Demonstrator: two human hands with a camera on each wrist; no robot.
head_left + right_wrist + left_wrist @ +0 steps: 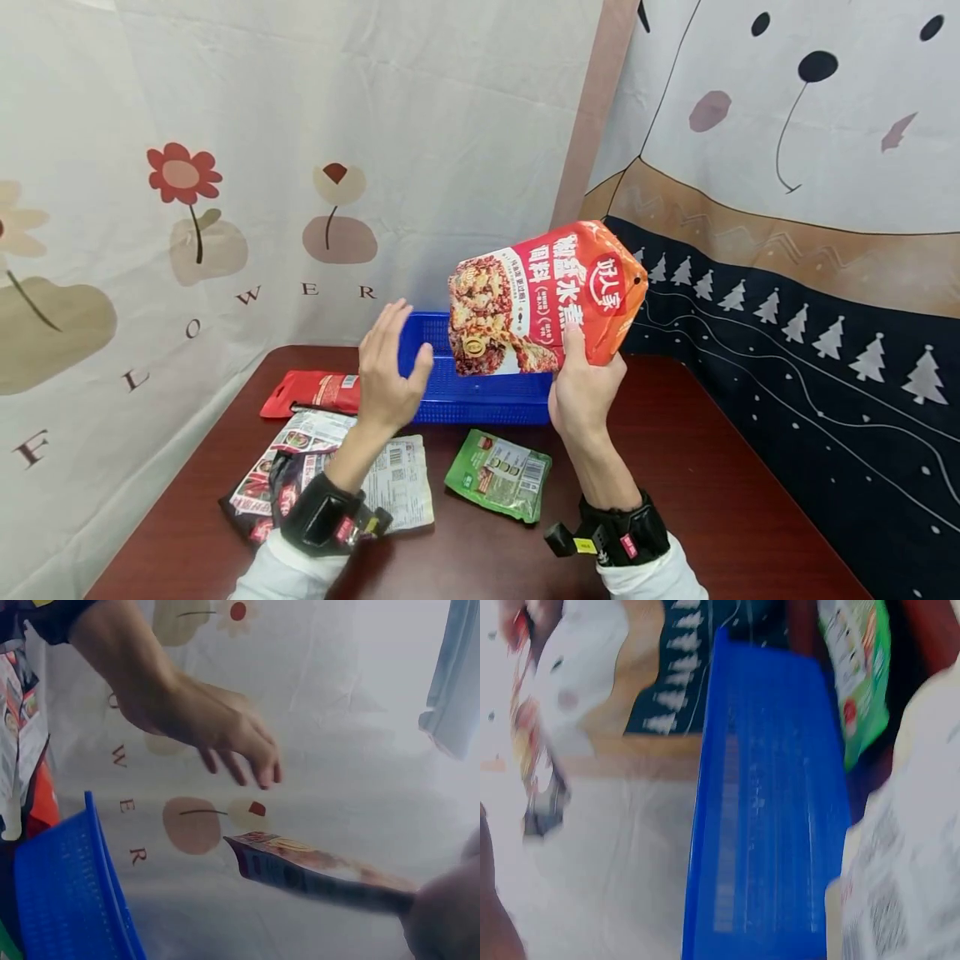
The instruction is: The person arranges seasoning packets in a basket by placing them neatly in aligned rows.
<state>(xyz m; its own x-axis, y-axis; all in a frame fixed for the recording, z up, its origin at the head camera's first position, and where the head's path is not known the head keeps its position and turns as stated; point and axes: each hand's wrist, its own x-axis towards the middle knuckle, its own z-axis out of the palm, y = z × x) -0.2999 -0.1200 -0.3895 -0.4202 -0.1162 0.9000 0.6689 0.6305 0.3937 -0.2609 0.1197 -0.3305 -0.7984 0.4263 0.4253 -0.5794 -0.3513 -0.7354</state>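
Note:
My right hand (587,387) grips a red seasoning packet (551,304) by its lower right edge, thumb across the printed front, and holds it up above the blue basket (480,410). To the left of the packet my left hand (392,367) is raised with straight fingers and thumb spread, touching nothing. In the right wrist view the left hand (217,731) hangs apart from the packet (315,877), which is seen edge-on. The left wrist view shows the blue basket (769,802) from above, and the packet (532,750) is blurred at the left.
A green packet (498,475) lies on the dark red table (712,467) in front of the basket. At the left lie a red packet (311,393) and several black-and-white packets (401,483), partly hidden by my left arm. Printed cloth (450,125) hangs behind.

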